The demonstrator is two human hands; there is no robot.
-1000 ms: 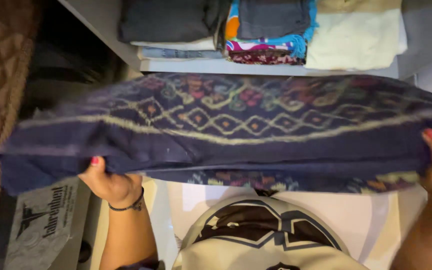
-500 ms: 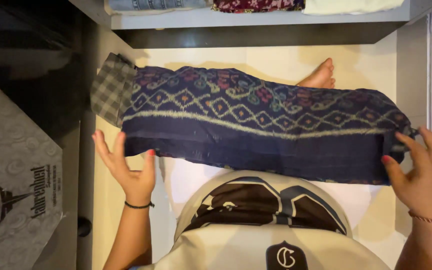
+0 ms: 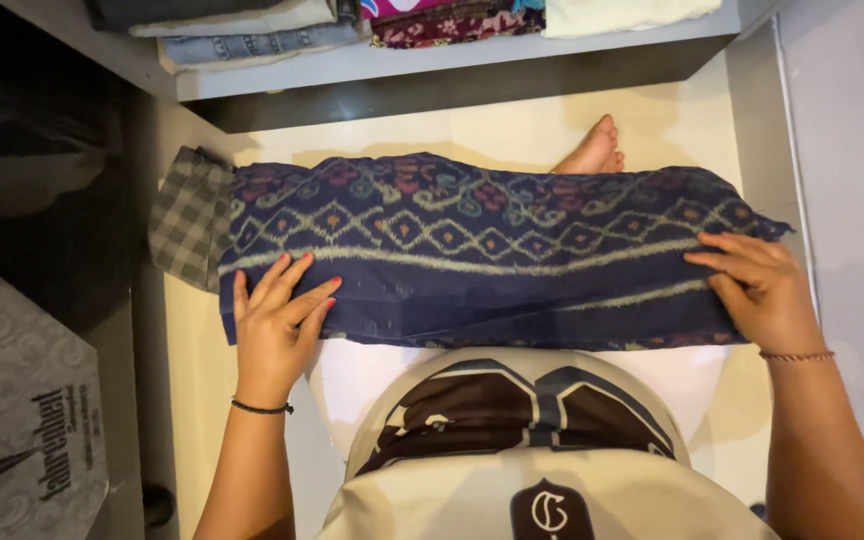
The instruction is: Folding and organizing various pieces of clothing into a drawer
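The left hand (image 3: pixel 277 325) lies flat and open, palm down, fingers spread on the left end of a folded dark blue patterned cloth (image 3: pixel 482 255); it grips nothing. The right hand (image 3: pixel 757 290) is also open and flat, pressing the cloth's right end with its fingers pointing inward. The cloth lies lengthwise across the person's lap, spanning the space between the 2 hands, its diamond and floral bands facing up. Just beyond the cloth's left end a checked grey fabric (image 3: pixel 187 220) sticks out from under it, and a bare foot (image 3: pixel 592 152) shows past the cloth's far edge on the pale floor (image 3: pixel 512 125). Farther off from the cloth, a shelf (image 3: pixel 432 60) carries stacks of folded clothes. Judging by the flat palms, the step in hand is smoothing the folded cloth; a further fold would call for both hands to pinch an edge evenly.
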